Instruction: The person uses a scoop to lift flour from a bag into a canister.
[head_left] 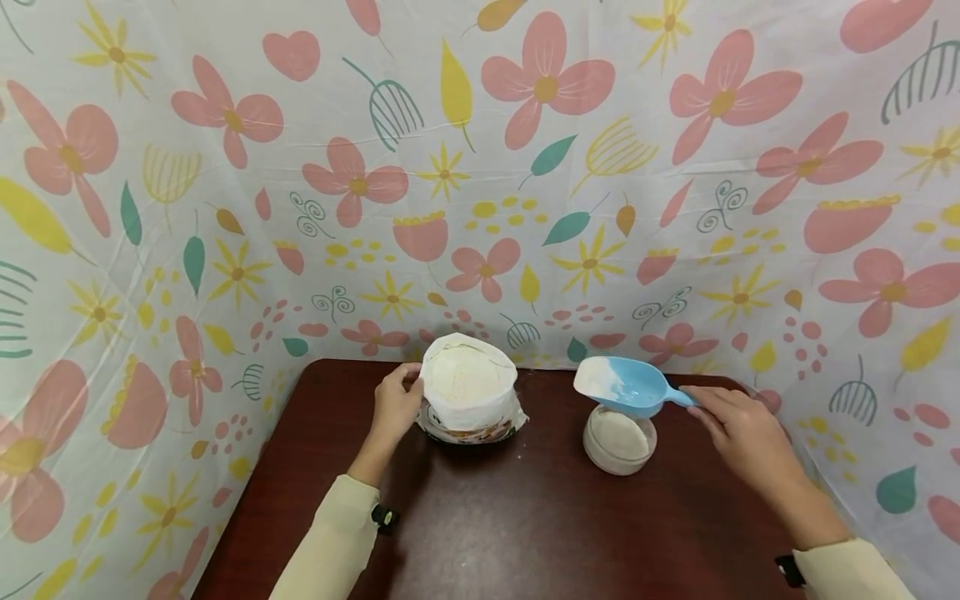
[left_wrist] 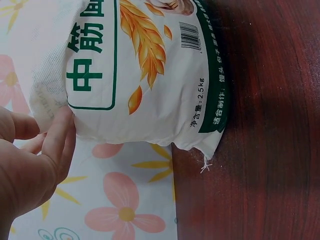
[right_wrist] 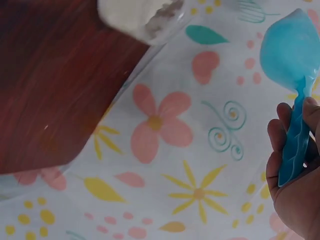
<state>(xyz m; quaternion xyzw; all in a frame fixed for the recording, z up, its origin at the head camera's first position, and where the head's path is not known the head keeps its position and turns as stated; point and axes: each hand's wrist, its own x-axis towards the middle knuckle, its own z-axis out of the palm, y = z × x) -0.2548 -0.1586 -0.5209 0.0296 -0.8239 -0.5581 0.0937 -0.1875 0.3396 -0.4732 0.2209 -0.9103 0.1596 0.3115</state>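
Currently the left hand (head_left: 397, 404) pinches the rim of a white flour bag (head_left: 480, 417) between thumb and fingers, at the bag's left side. The bag stands upright on a dark reddish-brown table (head_left: 480, 525), near its far edge, with its mouth wide open and its top folded outward into a cuff. White powder (head_left: 461, 377) fills the bag up close to the rim. From the left wrist, the printed side shows green characters, an orange wheat ear (left_wrist: 145, 45), a barcode (left_wrist: 189, 36), the marking 2.5kg and a green band along the bottom, with loose threads (left_wrist: 206, 164) at one corner. Well apart from the bag, to its right, the right hand (head_left: 738, 421) grips a light blue scoop (head_left: 641, 387), its fingers curled round the ridged handle (right_wrist: 295, 145). White powder lies in the scoop, mostly toward the front end, which points left. The scoop is held over the far side of a small clear bowl (head_left: 611, 460), which sits on the table and also contains white powder. Both arms wear cream sleeves (head_left: 337, 521), and a flower-patterned cloth (head_left: 480, 208) hangs behind the table.
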